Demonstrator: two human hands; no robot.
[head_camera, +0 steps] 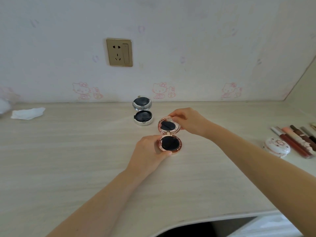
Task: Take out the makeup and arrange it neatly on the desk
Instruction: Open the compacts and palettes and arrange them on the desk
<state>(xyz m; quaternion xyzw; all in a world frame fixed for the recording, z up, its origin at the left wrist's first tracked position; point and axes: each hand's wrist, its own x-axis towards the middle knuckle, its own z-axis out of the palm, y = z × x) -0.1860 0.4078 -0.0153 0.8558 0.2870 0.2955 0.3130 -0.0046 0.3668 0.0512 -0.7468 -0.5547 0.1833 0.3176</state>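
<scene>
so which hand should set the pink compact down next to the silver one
Left, probably. The left hand grips the pink compact by its base, nearest the silver compact; the right hand only pinches the lid.

Cartoon-print wall (188, 48), gold socket (119, 52)

Home bedroom: cartoon wallpaper (160, 90), desk (68, 151)

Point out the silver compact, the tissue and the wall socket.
silver compact (143, 118): head view, on the dark pad in its base.
tissue (27, 113): head view, on its white middle.
wall socket (119, 52): head view, on its gold faceplate.
</scene>
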